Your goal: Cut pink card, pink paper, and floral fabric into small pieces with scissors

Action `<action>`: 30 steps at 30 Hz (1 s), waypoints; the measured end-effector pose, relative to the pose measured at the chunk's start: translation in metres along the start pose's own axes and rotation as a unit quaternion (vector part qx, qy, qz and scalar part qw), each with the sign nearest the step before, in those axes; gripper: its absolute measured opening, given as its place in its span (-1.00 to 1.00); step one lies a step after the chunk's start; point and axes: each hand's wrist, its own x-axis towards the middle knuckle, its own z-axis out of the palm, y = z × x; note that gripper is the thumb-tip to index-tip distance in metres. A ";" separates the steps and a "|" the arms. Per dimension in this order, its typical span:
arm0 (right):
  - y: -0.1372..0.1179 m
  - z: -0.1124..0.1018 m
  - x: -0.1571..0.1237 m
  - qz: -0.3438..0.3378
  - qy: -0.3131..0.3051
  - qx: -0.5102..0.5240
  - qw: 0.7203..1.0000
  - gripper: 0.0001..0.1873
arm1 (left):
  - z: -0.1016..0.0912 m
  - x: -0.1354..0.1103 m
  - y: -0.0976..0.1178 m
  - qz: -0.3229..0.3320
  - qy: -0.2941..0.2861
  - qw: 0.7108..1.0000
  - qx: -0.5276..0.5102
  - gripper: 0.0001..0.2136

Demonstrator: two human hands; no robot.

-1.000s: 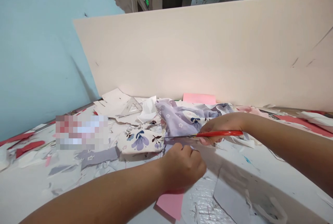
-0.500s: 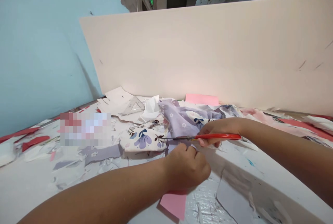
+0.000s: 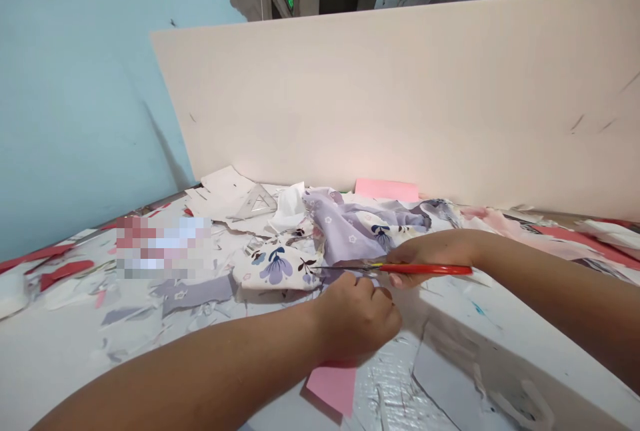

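Looking down, we saw a pale blue wall (image 3: 75, 84) on the left and a cream board (image 3: 400, 97) propped behind a white-covered table (image 3: 65, 351) strewn with paper and cloth scraps. On the table lay a crumpled lilac-and-cream floral fabric (image 3: 350, 234), and a pink paper sheet (image 3: 333, 384) poked out just below the left hand (image 3: 357, 317). That hand was curled almost shut, its fingers pinching the fabric's near edge. The right hand (image 3: 430, 257) was closed around red-handled scissors (image 3: 425, 269), blades nearly shut, their tips at the fabric. A plastic set square (image 3: 257, 203) and white tissue (image 3: 290, 207) sat beyond.
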 end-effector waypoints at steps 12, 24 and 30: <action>0.002 0.012 -0.065 0.080 0.045 0.061 0.994 -0.34 | -0.050 0.016 -0.043 -0.151 -0.285 0.919 -0.224 -0.73; -0.010 0.051 -0.077 0.040 0.022 0.205 0.978 -0.24 | -0.035 -0.024 -0.064 -0.311 -0.325 0.883 -0.135 -0.78; -0.022 0.071 -0.041 0.024 -0.120 0.345 0.931 -0.13 | -0.029 -0.042 -0.079 -0.386 -0.290 0.834 -0.267 -0.86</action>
